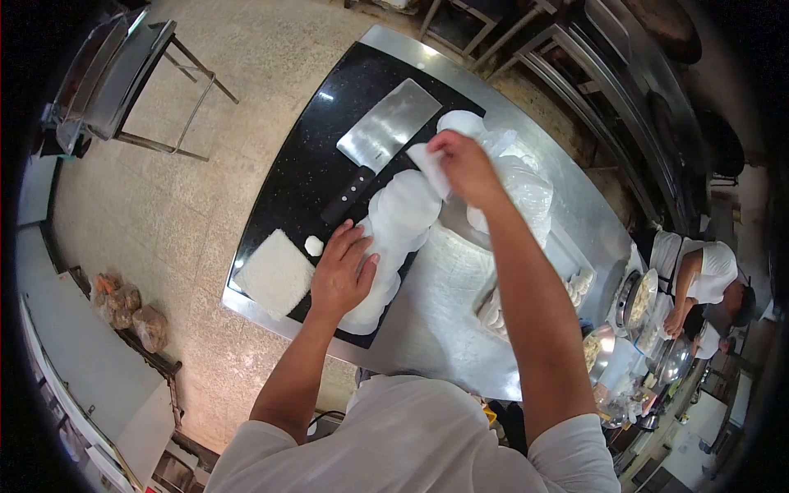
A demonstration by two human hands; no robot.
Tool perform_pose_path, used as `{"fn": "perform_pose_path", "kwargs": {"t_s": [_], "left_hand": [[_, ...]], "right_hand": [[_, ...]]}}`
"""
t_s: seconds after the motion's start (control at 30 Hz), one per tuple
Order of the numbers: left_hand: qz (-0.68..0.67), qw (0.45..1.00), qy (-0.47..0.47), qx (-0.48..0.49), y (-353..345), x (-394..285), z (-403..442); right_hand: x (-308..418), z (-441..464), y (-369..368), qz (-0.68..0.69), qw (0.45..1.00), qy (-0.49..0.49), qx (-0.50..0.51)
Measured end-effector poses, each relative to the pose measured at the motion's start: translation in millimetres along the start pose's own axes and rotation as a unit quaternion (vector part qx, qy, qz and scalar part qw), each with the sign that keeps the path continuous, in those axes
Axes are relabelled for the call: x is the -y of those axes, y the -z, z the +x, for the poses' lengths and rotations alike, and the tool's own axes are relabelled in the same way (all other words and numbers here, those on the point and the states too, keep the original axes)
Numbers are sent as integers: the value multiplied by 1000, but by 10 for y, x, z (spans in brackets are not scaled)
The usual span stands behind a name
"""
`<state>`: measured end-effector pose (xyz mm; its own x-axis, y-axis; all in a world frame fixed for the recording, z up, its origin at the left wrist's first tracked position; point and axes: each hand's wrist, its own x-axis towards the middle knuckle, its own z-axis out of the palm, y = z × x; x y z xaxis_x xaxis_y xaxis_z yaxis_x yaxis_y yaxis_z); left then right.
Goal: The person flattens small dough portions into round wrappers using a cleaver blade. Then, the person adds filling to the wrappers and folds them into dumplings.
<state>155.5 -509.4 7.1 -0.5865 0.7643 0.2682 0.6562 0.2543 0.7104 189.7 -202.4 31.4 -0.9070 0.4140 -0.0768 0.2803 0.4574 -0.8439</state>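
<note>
Overlapping thin white dough wrappers point(404, 205) lie in a row on the black stone board point(283, 172). My left hand point(341, 275) rests beside the near part of the row with its fingers spread, the fingertips at the wrappers' edge. Past the row's far end, my right hand point(466, 168) pinches a dough wrapper point(431, 167) that hangs tilted above the board. A broad-bladed cleaver point(390, 123) lies flat left of it. Near my left hand are a small white dough lump point(314, 246) and a folded white cloth point(275, 275).
A clear plastic bag of white rounds point(530, 197) sits on the steel table point(436, 320), right of the board. A tray of folded dumplings point(493, 316) is partly behind my right forearm. Bowls of food point(641, 300) and a co-worker point(711, 271) are at far right.
</note>
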Motion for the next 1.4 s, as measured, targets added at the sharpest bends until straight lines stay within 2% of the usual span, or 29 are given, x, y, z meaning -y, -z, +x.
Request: {"fn": "perform_pose_path", "kwargs": {"t_s": [0.03,0.07,0.1,0.13,0.17,0.3,0.43,0.5,0.53,0.6,0.63,0.7,0.77,0.83,0.87,0.9,0.93,0.97,1.0,1.03,1.1,1.2,1.23,1.3,1.4], "left_hand": [[-2,1000,0,-2,-2,1,1],[-1,1000,1,-4,-5,4,-4],[-12,1000,4,-9,-10,9,-8],[-22,1000,6,-14,-18,12,-6],[-23,1000,4,-15,-20,13,-8],[-2,1000,2,-11,-25,11,-7],[16,1000,-4,-9,-3,-15,13],[33,999,-14,-14,-62,53,-26],[31,999,-18,-13,-72,75,-42],[30,999,-29,-12,-79,81,-40],[31,999,-34,-12,-74,76,-35],[40,999,-36,-5,-99,93,-52],[47,998,-41,-13,-100,75,-34],[54,997,-47,-6,-89,89,-36],[61,997,-46,8,-87,96,-30],[68,996,-46,24,-82,87,-47],[69,996,-50,29,-69,41,-77],[114,992,-23,41,-62,-30,-97],[159,986,5,53,-66,-98,-121],[160,985,1,57,-77,-145,-172],[166,982,1,84,-93,-204,-275],[146,987,4,71,-102,-247,-225],[113,991,27,62,-62,-294,-139],[72,993,69,58,-51,-159,-17],[40,985,157,66,38,-167,152]], "right_hand": [[148,6,156,47,998,-31,-11],[299,31,346,148,978,-143,-30],[242,91,530,224,965,-131,-27],[446,108,727,204,965,-161,-39],[548,121,895,244,959,-138,-37],[1025,78,1575,236,969,-72,-29],[1633,-341,2142,317,946,62,-18],[1843,-632,2368,313,937,140,-74],[1966,-831,2406,304,939,132,-97],[2156,-1240,2429,418,877,199,-127],[2118,-1519,2481,410,878,200,-143],[1870,-2159,2498,453,849,161,-217],[1577,-2796,2221,455,846,152,-234],[1010,-3489,1879,473,813,88,-328],[573,-3871,1708,465,813,28,-348],[305,-4145,1478,411,795,-112,-433],[141,-4437,1279,435,769,-173,-436],[92,-4659,1083,433,710,-251,-495],[79,-4834,911,347,685,-315,-558],[37,-5061,785,350,681,-316,-560],[28,-5342,626,287,749,-292,-521],[210,-5325,423,282,764,-329,-478],[181,-5304,365,295,767,-326,-467],[85,-5220,278,248,815,-339,-399],[164,-4934,161,260,832,-325,-366]]}}
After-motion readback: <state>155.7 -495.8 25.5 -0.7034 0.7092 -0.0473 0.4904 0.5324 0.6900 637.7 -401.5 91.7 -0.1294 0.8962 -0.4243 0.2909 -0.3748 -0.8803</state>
